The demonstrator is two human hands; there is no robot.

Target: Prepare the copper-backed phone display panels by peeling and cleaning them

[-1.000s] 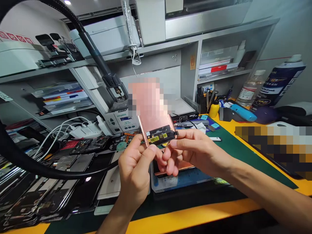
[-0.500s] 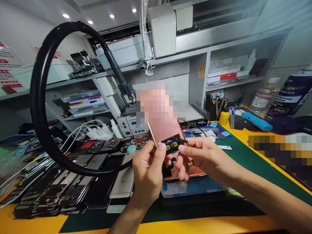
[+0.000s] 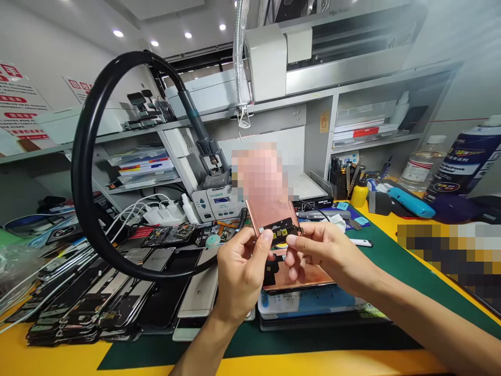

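A copper-coloured phone screen panel point(image 3: 272, 211) is held up at the centre, its upper part pixelated. A black strip with small yellow labels crosses its lower end. My left hand point(image 3: 242, 269) pinches the lower left corner, thumb on top. At the lower right corner, my right hand point(image 3: 326, 248) grips the panel between thumb and fingers. Beneath the hands, a second copper-backed panel point(image 3: 309, 277) lies on a blue and clear case point(image 3: 313, 303).
Phone parts point(image 3: 82, 308) are stacked at the left, under a black looped hose point(image 3: 80, 172). A control box point(image 3: 221, 203) stands behind. A yellow bottle point(image 3: 359, 193), a blue tool point(image 3: 410, 202) and a spray can point(image 3: 464, 156) are at the right.
The view has shifted, so the surroundings sit slightly further right and lower on the left side. Both hands keep their hold on the panel, which appears slightly further right.
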